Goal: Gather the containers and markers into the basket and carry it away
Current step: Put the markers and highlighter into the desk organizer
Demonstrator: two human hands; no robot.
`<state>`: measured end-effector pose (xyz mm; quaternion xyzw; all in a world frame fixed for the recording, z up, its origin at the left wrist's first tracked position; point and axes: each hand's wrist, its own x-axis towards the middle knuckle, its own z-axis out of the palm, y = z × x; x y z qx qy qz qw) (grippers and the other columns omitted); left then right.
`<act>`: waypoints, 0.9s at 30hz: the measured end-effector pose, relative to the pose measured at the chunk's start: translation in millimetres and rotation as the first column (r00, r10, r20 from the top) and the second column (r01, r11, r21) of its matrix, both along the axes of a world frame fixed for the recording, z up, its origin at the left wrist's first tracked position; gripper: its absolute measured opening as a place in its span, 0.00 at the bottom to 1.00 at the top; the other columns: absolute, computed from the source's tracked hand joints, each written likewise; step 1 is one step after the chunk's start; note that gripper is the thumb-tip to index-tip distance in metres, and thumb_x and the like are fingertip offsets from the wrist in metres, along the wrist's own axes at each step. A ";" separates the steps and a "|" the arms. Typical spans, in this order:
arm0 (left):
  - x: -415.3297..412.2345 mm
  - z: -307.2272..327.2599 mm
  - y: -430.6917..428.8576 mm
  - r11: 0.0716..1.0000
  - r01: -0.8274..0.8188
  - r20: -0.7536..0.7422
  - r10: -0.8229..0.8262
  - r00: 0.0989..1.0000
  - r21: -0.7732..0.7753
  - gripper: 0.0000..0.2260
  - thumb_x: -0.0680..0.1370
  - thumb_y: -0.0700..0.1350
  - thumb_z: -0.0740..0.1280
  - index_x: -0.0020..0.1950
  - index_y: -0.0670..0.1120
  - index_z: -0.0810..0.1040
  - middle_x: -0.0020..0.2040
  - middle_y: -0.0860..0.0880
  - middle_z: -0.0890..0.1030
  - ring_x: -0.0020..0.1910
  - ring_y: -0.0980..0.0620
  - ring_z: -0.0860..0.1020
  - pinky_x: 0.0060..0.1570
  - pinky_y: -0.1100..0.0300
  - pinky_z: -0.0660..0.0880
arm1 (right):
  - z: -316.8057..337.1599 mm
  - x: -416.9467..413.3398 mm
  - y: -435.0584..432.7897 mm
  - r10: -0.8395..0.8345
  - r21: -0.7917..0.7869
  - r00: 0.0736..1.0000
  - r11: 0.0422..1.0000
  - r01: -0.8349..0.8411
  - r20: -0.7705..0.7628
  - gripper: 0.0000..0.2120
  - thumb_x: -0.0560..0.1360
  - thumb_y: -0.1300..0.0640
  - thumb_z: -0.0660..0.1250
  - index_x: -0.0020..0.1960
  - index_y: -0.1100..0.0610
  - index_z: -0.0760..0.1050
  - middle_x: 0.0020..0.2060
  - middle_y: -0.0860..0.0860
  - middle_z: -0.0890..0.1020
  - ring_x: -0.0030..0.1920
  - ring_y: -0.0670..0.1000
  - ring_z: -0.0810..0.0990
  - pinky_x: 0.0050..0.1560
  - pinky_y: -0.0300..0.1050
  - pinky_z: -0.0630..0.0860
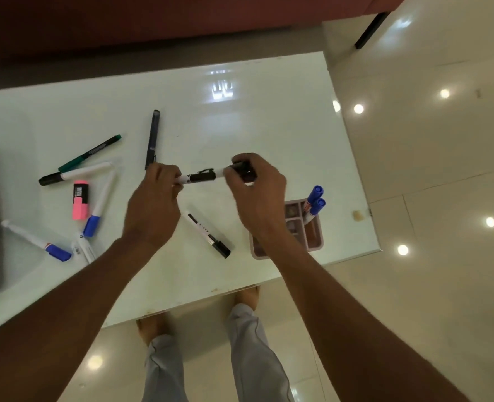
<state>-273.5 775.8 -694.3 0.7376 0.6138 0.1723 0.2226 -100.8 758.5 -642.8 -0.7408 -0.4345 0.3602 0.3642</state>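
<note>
Both hands held one marker level over the white table.

The left hand [153, 204] pinched one end of the marker [200, 177], the right hand [254, 190] the other, above the table [240, 117]. Loose markers lay at left beside a pink highlighter [81, 201]; a black-capped marker [209, 235] lay below the hands. Two blue-capped markers [315, 202] stood in a pink holder [312, 242] at right.

You are standing barefoot indoors, likely in a home living room: a glossy white low table [269, 126], shiny cream floor tiles [428, 169], and a dark red sofa [153, 21] behind.
</note>
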 end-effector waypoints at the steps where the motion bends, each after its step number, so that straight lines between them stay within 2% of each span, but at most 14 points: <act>1: 13.8 12.2 -6.6 1.000 -0.012 0.125 0.013 0.992 -0.010 0.05 0.79 0.37 0.64 0.54 0.44 0.74 0.53 0.45 0.76 0.43 0.44 0.78 0.38 0.53 0.73 | 17.2 10.6 -9.7 -0.041 0.052 0.999 0.998 0.042 -0.025 0.08 0.75 0.59 0.70 0.54 0.57 0.80 0.45 0.49 0.83 0.42 0.43 0.81 0.41 0.29 0.75; 3: 48.7 38.2 -22.3 0.996 0.009 0.357 0.024 0.934 -0.091 0.07 0.79 0.38 0.64 0.55 0.45 0.74 0.51 0.48 0.78 0.41 0.49 0.79 0.39 0.53 0.77 | 49.1 35.9 -31.3 -0.094 0.156 0.996 0.983 0.095 -0.012 0.08 0.74 0.61 0.71 0.53 0.56 0.79 0.46 0.49 0.83 0.45 0.42 0.81 0.41 0.29 0.76; 4: 67.0 49.7 -30.6 0.988 0.048 0.434 0.020 0.901 -0.145 0.07 0.79 0.38 0.64 0.56 0.46 0.74 0.50 0.50 0.79 0.41 0.53 0.80 0.38 0.56 0.78 | 62.2 49.0 -41.8 -0.105 0.188 0.994 0.977 0.099 0.024 0.08 0.74 0.61 0.71 0.52 0.56 0.79 0.46 0.49 0.83 0.45 0.42 0.82 0.42 0.30 0.77; 6: 104.5 64.1 -46.3 0.960 0.152 0.533 -0.004 0.846 -0.234 0.08 0.79 0.39 0.64 0.56 0.48 0.76 0.48 0.53 0.80 0.40 0.59 0.80 0.38 0.64 0.78 | 80.8 75.7 -61.8 -0.136 0.195 0.987 0.974 0.118 0.082 0.08 0.73 0.62 0.71 0.52 0.56 0.79 0.46 0.49 0.83 0.46 0.43 0.83 0.43 0.31 0.79; 7: 121.9 67.4 -53.0 0.941 0.199 0.570 -0.008 0.822 -0.273 0.08 0.79 0.39 0.64 0.55 0.49 0.76 0.47 0.54 0.81 0.41 0.60 0.81 0.39 0.65 0.79 | 85.8 89.0 -71.5 -0.156 0.180 0.982 0.974 0.137 0.102 0.08 0.73 0.63 0.71 0.51 0.56 0.79 0.45 0.50 0.83 0.46 0.44 0.83 0.43 0.31 0.79; 8: 136.8 67.5 -58.7 0.926 0.236 0.589 -0.018 0.808 -0.295 0.08 0.79 0.40 0.64 0.55 0.50 0.77 0.46 0.55 0.83 0.42 0.59 0.81 0.41 0.61 0.80 | 88.1 101.1 -80.4 -0.173 0.158 0.977 0.975 0.153 0.125 0.08 0.72 0.63 0.72 0.51 0.57 0.80 0.44 0.50 0.83 0.46 0.44 0.83 0.42 0.31 0.79; 10: 157.7 58.7 -66.5 0.914 0.273 0.564 -0.060 0.824 -0.301 0.09 0.78 0.41 0.65 0.55 0.51 0.77 0.43 0.53 0.83 0.41 0.56 0.81 0.44 0.52 0.80 | 84.1 118.6 -93.8 -0.187 0.095 0.966 0.981 0.172 0.180 0.08 0.72 0.64 0.72 0.50 0.56 0.80 0.43 0.50 0.83 0.45 0.43 0.83 0.43 0.30 0.79; 14: 177.2 31.8 -78.0 0.892 0.307 0.447 -0.137 0.884 -0.332 0.07 0.78 0.41 0.65 0.54 0.51 0.76 0.42 0.53 0.82 0.40 0.54 0.79 0.43 0.48 0.78 | 60.4 133.9 -105.8 -0.184 0.010 0.958 0.982 0.186 0.222 0.08 0.71 0.64 0.72 0.48 0.55 0.81 0.42 0.51 0.83 0.44 0.42 0.82 0.44 0.30 0.79; 18: 175.7 8.6 -86.8 0.885 0.341 0.323 -0.237 0.916 -0.318 0.04 0.79 0.41 0.65 0.52 0.48 0.77 0.47 0.53 0.83 0.42 0.59 0.78 0.48 0.54 0.80 | 40.2 133.9 -103.1 -0.195 -0.010 0.960 0.979 0.201 0.203 0.07 0.71 0.64 0.72 0.48 0.55 0.81 0.40 0.48 0.82 0.44 0.38 0.81 0.43 0.26 0.76; 24: 176.3 -1.1 -93.5 0.891 0.380 0.318 -0.295 0.901 -0.248 0.05 0.79 0.40 0.65 0.53 0.48 0.79 0.51 0.52 0.82 0.46 0.55 0.80 0.50 0.64 0.78 | 35.3 138.1 -96.3 -0.144 -0.050 0.965 0.986 0.158 0.219 0.05 0.72 0.61 0.72 0.48 0.57 0.81 0.40 0.48 0.82 0.42 0.35 0.80 0.40 0.23 0.74; 27: 175.8 -2.9 -94.5 0.891 0.373 0.327 -0.283 0.902 -0.258 0.06 0.80 0.41 0.65 0.54 0.48 0.79 0.52 0.52 0.82 0.47 0.56 0.79 0.52 0.64 0.78 | 31.3 137.9 -97.0 -0.052 -0.132 0.961 0.987 0.091 0.270 0.08 0.72 0.59 0.72 0.51 0.58 0.81 0.42 0.49 0.82 0.39 0.38 0.80 0.41 0.26 0.76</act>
